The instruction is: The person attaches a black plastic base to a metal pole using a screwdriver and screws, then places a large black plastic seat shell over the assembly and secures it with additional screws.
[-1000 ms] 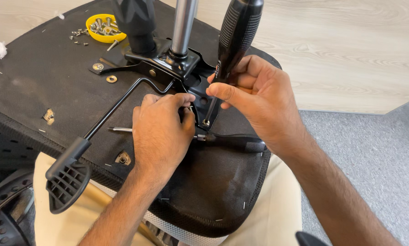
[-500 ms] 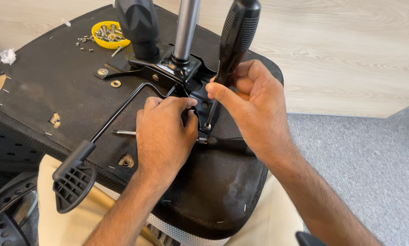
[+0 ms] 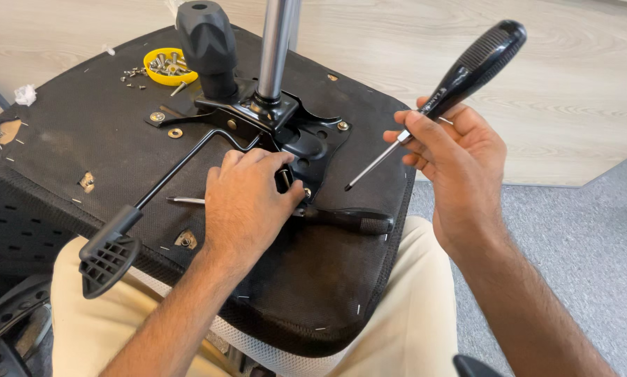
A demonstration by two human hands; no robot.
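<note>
An upturned black chair seat [image 3: 62, 150] rests on my lap, with a black metal mechanism plate [image 3: 306, 139] and a chrome gas column [image 3: 277, 42] bolted to its middle. My left hand [image 3: 247, 202] lies on the seat with its fingertips pinched at a screw on the plate's near edge. My right hand [image 3: 453, 157] holds a black-handled screwdriver [image 3: 467, 70] in the air to the right of the plate, tip pointing down-left, apart from the plate. A second screwdriver [image 3: 345, 220] lies on the seat under my left hand.
A yellow dish of screws [image 3: 168, 66] sits at the seat's far edge with loose screws beside it. A black lever with a paddle grip [image 3: 107, 255] reaches toward the near left. A black knob [image 3: 205, 35] stands left of the column. Wood floor lies beyond, grey carpet to the right.
My right hand has lifted the screwdriver off the plate and swung it up and to the right. My left hand has stayed at the screw.
</note>
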